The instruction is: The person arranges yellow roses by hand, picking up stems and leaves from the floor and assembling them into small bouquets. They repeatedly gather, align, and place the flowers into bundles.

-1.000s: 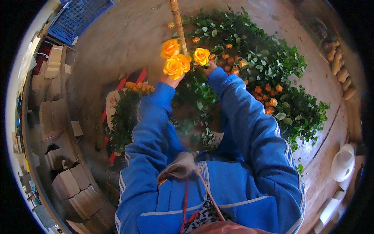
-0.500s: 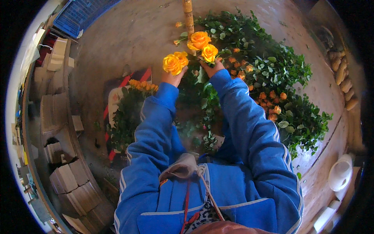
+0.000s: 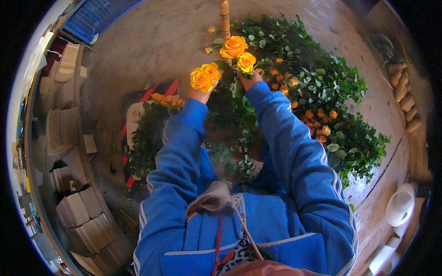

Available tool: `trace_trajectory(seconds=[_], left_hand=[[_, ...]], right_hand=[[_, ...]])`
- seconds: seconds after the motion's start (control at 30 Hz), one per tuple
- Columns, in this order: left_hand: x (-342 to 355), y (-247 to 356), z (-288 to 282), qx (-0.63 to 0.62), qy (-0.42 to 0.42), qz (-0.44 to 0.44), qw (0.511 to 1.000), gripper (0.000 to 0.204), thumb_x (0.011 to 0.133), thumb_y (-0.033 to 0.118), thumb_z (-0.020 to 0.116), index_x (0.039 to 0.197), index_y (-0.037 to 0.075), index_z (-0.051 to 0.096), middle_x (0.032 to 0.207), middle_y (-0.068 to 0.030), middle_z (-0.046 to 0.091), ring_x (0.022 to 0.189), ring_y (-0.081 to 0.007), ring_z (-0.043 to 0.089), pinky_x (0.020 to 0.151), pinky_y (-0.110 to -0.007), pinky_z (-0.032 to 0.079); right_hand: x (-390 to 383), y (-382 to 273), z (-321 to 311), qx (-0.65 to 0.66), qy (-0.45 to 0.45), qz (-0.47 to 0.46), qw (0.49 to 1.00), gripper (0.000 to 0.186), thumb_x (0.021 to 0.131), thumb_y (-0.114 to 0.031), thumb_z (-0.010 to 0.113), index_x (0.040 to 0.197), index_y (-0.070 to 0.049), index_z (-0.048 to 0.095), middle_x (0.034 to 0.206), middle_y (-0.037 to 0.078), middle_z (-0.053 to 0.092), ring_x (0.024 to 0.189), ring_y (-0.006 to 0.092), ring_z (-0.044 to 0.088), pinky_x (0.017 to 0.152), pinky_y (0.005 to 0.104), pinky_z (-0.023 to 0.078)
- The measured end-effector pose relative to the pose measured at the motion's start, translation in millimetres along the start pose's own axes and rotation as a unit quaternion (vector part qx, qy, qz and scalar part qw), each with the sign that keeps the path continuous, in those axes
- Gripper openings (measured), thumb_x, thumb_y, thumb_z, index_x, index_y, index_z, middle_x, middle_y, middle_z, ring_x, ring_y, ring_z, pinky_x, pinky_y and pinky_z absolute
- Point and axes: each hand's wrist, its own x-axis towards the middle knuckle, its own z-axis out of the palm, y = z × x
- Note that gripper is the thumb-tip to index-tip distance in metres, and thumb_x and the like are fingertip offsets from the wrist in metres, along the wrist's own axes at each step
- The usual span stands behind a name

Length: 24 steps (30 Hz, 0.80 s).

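Observation:
My left hand (image 3: pixel 201 94) is closed below two yellow-orange roses (image 3: pixel 202 79), whose blooms stand just above the fingers. Close beside it, my right hand (image 3: pixel 250 80) grips a second pair of orange-yellow roses (image 3: pixel 234 47), one bloom above the other. Leaves and stems hang beneath both hands, and sleeves and blooms partly cover the fingers. To the right spreads a large heap of cut roses (image 3: pixel 322 73) with green foliage and smaller orange blooms. Left of my left forearm lies a smaller bunch of orange roses (image 3: pixel 166 100) with dark leaves.
A wooden pole (image 3: pixel 224 20) rises just beyond my hands. Stacked cardboard pieces (image 3: pixel 64 129) line the left side, with a blue plastic crate (image 3: pixel 92 19) at the far left. A white container (image 3: pixel 400 205) stands at the right, near a row of brownish bundles (image 3: pixel 402 89).
Both hands have shifted very slightly left with their roses. The left pair of blooms has tilted a little, and a leaf now shows beside it.

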Motion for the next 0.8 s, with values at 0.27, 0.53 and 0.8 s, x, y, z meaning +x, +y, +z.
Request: trace_trajectory(seconds=[0.27,0.53,0.8], left_hand=[[-2,-4,2,0.107,-0.044,0.027,0.993,0.05,0.077,0.034,0.062,0.114,0.004,0.05,0.12,-0.0085,0.051,0.114,-0.0231,0.044,0.099,-0.034,0.029],[1,-13,-6,0.184,-0.013,0.056,0.981,0.044,0.071,0.03,0.066,0.108,0.008,0.055,0.113,-0.0069,0.054,0.108,-0.0243,0.047,0.095,-0.036,0.034],[1,8,-35,-0.116,0.13,-0.151,0.973,0.042,0.072,0.028,0.066,0.106,0.005,0.057,0.107,-0.0074,0.057,0.099,-0.0208,0.053,0.085,-0.031,0.041]], right_hand=[[8,-4,2,0.0,0.011,0.013,1.0,0.037,0.079,-0.027,0.059,0.109,-0.006,0.055,0.099,0.016,0.06,0.093,0.0316,0.057,0.079,0.0358,0.044],[0,-34,-35,-0.081,0.034,-0.064,0.994,0.037,0.076,-0.029,0.06,0.108,-0.011,0.056,0.097,0.016,0.061,0.091,0.0324,0.057,0.078,0.0374,0.046],[27,-111,-266,-0.338,0.082,-0.27,0.898,0.031,0.079,-0.007,0.053,0.11,-0.014,0.055,0.105,0.01,0.058,0.1,0.0241,0.053,0.082,0.0342,0.044]])
